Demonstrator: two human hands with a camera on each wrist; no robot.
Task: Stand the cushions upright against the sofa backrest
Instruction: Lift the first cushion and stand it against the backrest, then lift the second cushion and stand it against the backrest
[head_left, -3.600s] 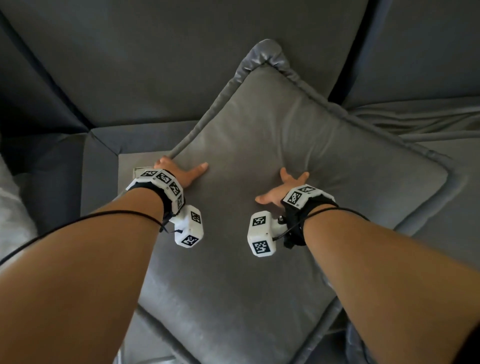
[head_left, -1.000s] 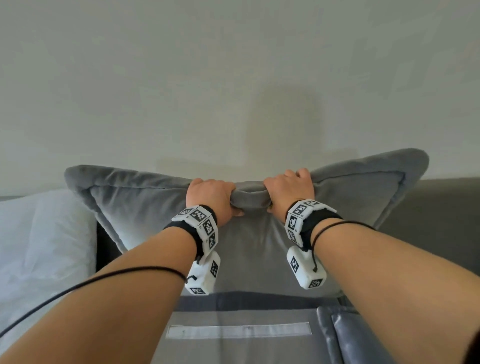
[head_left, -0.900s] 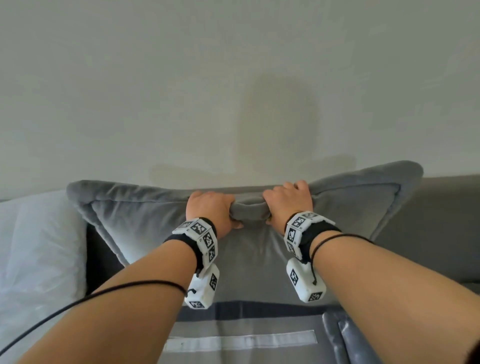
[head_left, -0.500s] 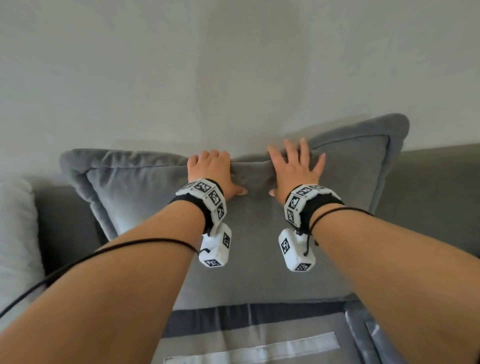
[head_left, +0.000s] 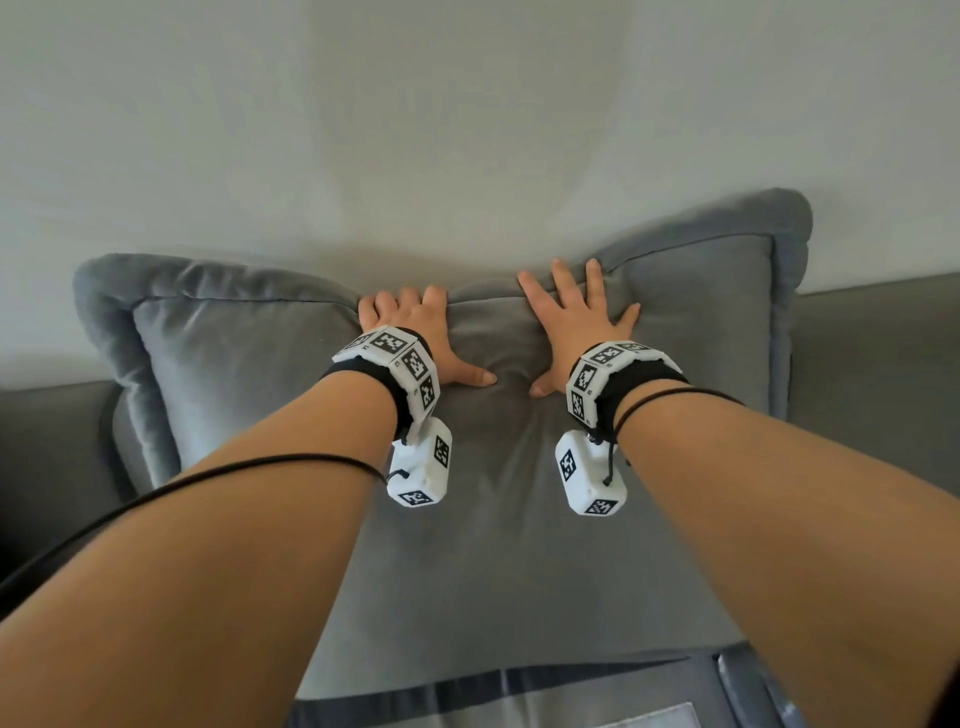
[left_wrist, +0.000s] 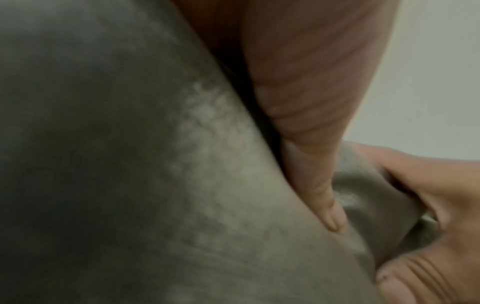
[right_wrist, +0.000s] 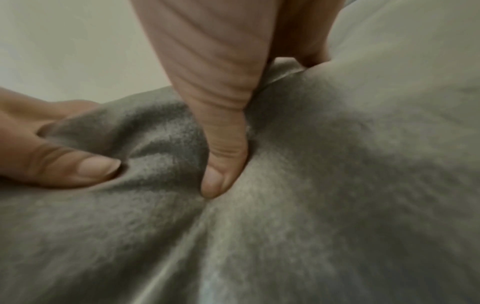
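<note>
Grey cushion (head_left: 519, 545) stands upright against the sofa backrest (head_left: 878, 364), its top edge above the backrest line and in front of the pale wall (head_left: 467, 104). I see the left hand (head_left: 415, 338) pressed on the upper face, fingers bent over the top edge, thumb (left_wrist: 319, 185) dug into the fabric. Right hand (head_left: 576, 317) lies flat just beside it, fingers spread and straight, thumb (right_wrist: 221, 164) denting the velvet. Seat cushion (head_left: 545, 701) shows below.
</note>
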